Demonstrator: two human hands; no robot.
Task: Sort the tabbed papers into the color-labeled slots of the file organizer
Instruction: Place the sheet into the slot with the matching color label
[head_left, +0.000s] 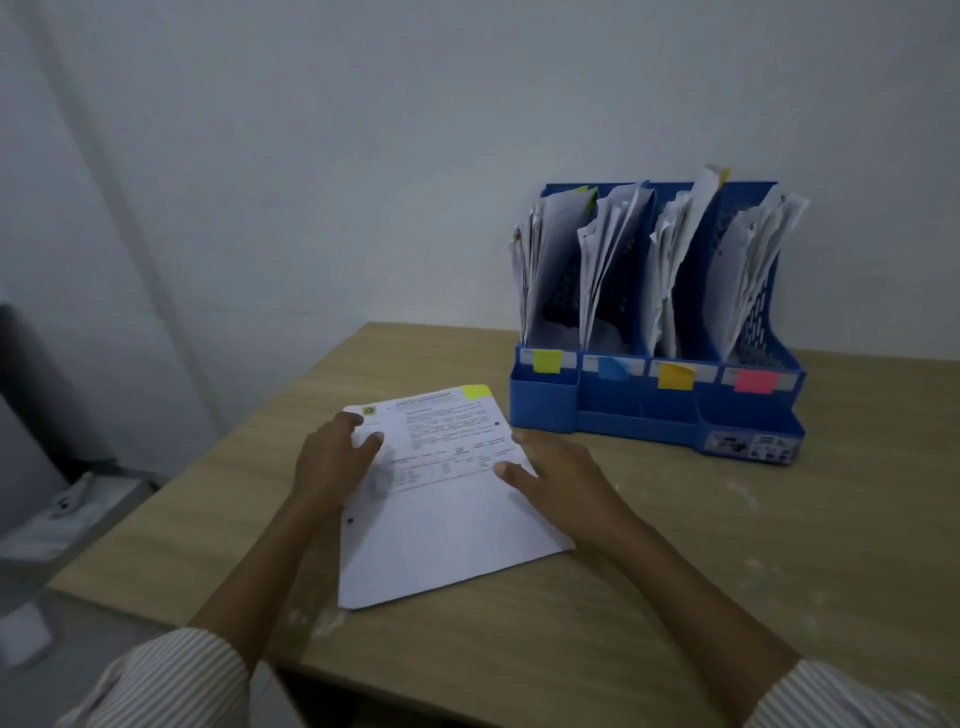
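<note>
A sheet of paper (441, 499) lies flat on the wooden table (727, 545) at the centre of the frame, a yellow-green tab (477, 391) stuck at its top right corner. The person's left hand (335, 457) rests on the sheet's left edge with fingers loosely spread, and the right hand (550, 478) lies at its right edge, fingers straight and touching the paper — neither hand curls round it.

To the upper right stands the blue file organizer (654, 405), well apart from the sheet, its four slots already stuffed with papers. Colour labels run along its front: a yellow-green label (547, 360) on the leftmost slot, then blue, yellow and pink.

The step in hand looks like picking up this sheet after reading its tab. The next move likely calls for pinching the paper at an edge, lifting it and sliding it upright into the leftmost slot — the crowded pages there could catch it.
</note>
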